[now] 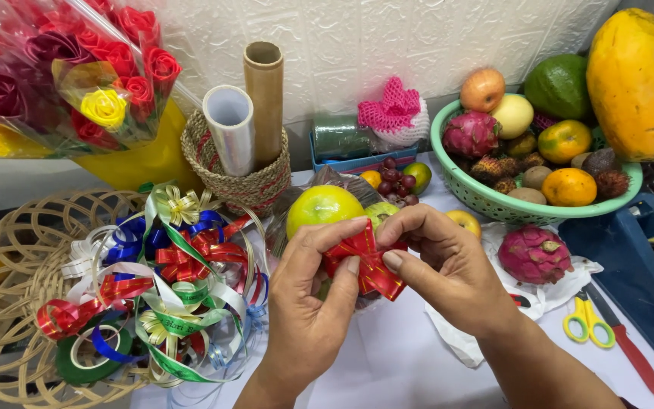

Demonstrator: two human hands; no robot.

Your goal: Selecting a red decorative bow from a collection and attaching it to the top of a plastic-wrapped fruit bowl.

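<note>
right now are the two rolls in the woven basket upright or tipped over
Upright, leaning slightly: the white roll and brown roll stand on end in the woven basket, open ends up.

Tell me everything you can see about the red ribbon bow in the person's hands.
The red ribbon bow is made of shiny, foil-like ribbon with thin gold edging, folded into several loops. It is held up in the middle of the view, above the white table. The left hand pinches its left side between thumb and fingers; the right hand grips its right side. Right behind it sits a green apple under clear wrap.
</note>
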